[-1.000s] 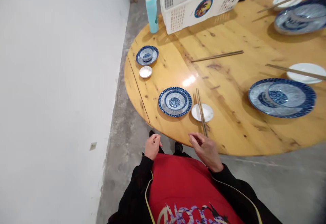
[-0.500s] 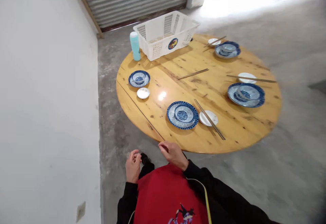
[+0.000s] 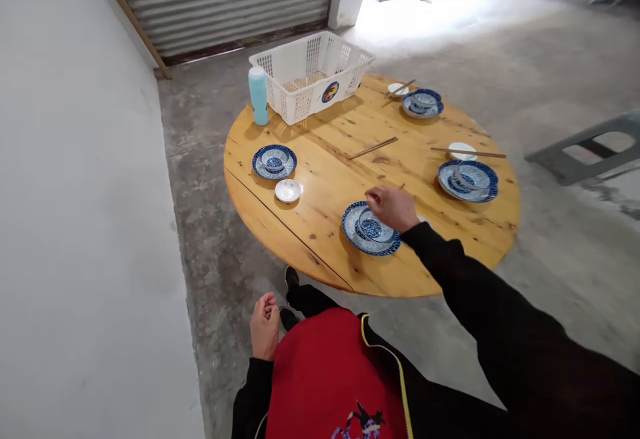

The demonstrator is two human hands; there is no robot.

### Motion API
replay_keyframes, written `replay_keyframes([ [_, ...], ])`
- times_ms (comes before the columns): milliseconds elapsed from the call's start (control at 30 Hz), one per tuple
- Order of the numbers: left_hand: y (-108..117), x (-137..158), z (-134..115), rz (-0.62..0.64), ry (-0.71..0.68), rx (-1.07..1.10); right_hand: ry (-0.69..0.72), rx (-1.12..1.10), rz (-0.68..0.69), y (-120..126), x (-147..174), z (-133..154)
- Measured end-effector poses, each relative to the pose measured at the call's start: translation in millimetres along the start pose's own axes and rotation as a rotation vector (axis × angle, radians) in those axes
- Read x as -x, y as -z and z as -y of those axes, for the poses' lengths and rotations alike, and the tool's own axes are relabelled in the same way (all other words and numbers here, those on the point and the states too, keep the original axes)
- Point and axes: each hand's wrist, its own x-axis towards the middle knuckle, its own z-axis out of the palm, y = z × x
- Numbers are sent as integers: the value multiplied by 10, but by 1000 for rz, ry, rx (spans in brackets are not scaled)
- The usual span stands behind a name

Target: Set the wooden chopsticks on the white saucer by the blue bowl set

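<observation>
While the right hand (image 3: pixel 393 207) hovers loosely curled, empty, the bowl (image 3: pixel 373 227) sits just beneath.

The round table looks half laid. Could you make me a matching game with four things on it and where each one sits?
Things:
1. white basket
2. turquoise bottle
3. loose chopsticks
4. right hand

Places:
A. mid-table, on bare wood
B. far edge of the table
C. over the nearest blue plate
D. just left of the basket

Pairs: 1-B, 2-D, 3-A, 4-C
</observation>
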Motion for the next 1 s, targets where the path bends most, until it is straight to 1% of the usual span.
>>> replay_keyframes([
  [100,73,-133,-44,30,70,7,-61,92,26,-190,-581,-319],
  [233,213,-393,-143,-18,177,-20,-97,134,56,-557,-1221,-660],
  [333,282,-612,-287,-48,258,-90,-107,161,40,-778,-1576,-844],
  [433,275,-801,-466,-49,330,-117,-131,193,61,-921,-1842,-986],
  [567,185,-984,-665,-41,393,-136,-129,169,80,-1069,-2120,-1139],
  [700,110,-1126,-785,-21,444,-168,-70,91,64,-1216,-2323,-1227],
  [767,93,-1192,-821,-16,440,-181,-37,120,110,-1260,-2380,-1233],
  [833,85,-1258,-843,-14,418,-188,13,195,173,-1267,-2405,-1213],
  [933,77,-1357,-857,-7,380,-184,144,307,269,-1227,-2394,-1124],
  [1000,74,-1429,-867,15,363,-190,237,327,330,-1195,-2362,-1014],
])
